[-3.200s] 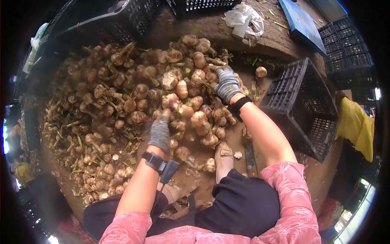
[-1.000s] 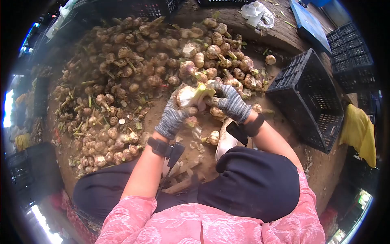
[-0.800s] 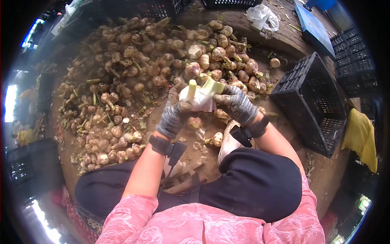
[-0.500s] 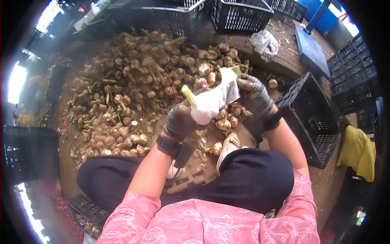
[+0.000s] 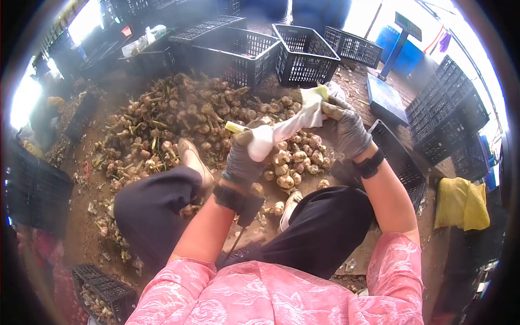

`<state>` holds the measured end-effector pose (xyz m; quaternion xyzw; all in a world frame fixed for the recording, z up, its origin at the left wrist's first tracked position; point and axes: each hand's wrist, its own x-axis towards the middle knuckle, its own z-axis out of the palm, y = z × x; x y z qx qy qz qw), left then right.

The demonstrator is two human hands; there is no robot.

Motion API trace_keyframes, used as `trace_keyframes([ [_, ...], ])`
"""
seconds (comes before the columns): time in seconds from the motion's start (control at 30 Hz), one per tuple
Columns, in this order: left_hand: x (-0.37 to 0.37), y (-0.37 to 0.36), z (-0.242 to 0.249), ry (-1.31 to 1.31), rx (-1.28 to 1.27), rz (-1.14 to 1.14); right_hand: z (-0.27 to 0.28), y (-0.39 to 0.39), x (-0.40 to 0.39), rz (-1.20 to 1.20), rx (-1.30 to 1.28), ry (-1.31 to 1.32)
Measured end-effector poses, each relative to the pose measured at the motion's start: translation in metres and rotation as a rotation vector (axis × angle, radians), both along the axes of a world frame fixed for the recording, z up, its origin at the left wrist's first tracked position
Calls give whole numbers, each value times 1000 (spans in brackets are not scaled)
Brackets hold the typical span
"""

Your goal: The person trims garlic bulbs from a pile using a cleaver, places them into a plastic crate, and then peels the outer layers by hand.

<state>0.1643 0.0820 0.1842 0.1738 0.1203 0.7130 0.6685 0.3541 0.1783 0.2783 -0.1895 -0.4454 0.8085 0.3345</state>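
Observation:
My left hand (image 5: 244,160), in a dark glove, is closed round a white garlic bulb (image 5: 262,143) with a short pale-yellow stem stub (image 5: 234,127) sticking out to the left. From the bulb a whitish strip of garlic skin (image 5: 295,124), pale green at its upper end, stretches up to the right. My right hand (image 5: 344,123), gloved too, pinches this strip near its far end. Beneath and between the hands lies a small group of garlic bulbs (image 5: 295,162) on the ground. Beyond my left hand spreads a large heap of unpeeled garlic (image 5: 179,108).
Black crates (image 5: 306,54) stand behind the heap, and more crates (image 5: 444,111) are stacked at the right. A blue platform scale (image 5: 387,100) sits at the back right. Near my right elbow hangs a yellow cloth or sack (image 5: 460,203). A small crate (image 5: 103,292) with scraps is at lower left.
The view has tilted up, showing more of the background. My left foot and knee have shifted, the foot now beside the heap. The skin strip looks longer and narrower between my hands.

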Motion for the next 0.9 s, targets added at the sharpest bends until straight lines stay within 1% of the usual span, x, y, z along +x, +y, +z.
trace_keyframes([
  [0.03,-4,-4,0,-2,1,-2,-4,0,3,-2,1,-2],
  [0.1,-8,-9,0,-114,90,-64,-9,4,8,-12,-29,62],
  [0.17,-9,-12,-3,-109,42,-32,-15,6,13,-36,-41,59],
  [0.23,-20,-10,-20,-160,111,-173,-6,-6,16,-126,-1,63],
  [0.27,-21,-8,-28,-151,-3,-89,-9,-3,20,-160,-43,58],
  [0.3,-22,-4,-32,-157,-9,-84,-13,-2,19,-156,-49,51],
  [0.37,-25,3,-42,-1,32,24,-27,-1,19,-108,26,-176],
  [0.4,-32,6,-46,-28,71,-49,-35,1,15,-80,47,-201],
  [0.43,-37,9,-51,-25,79,-58,-40,9,16,-76,28,-203],
  [0.5,-46,11,-62,-30,5,34,-47,30,17,-135,42,-158],
  [0.53,-55,15,-70,47,38,26,-51,30,10,-99,55,-193],
  [0.57,-58,16,-77,52,15,37,-75,37,12,42,100,-344],
  [0.6,-58,15,-74,109,-89,62,-104,35,8,319,162,-482],
  [0.63,-58,17,-75,168,-196,81,-121,27,-1,597,225,-607],
  [0.67,-57,23,-84,257,-197,130,-133,22,-10,705,471,-702],
  [0.7,-57,27,-89,266,-223,124,-137,18,-20,805,721,-788],
  [0.73,-55,32,-93,320,-253,121,-145,28,-25,710,721,-767],
  [0.77,-52,38,-98,373,-282,114,-160,36,-27,466,821,-796],
  [0.83,-46,50,-116,426,-326,88,-167,54,-31,312,846,-817],
  [0.87,-41,56,-125,530,-292,109,-170,59,-32,421,802,-787],
  [0.9,-36,63,-133,632,-253,126,-185,58,-29,610,586,-644],
])
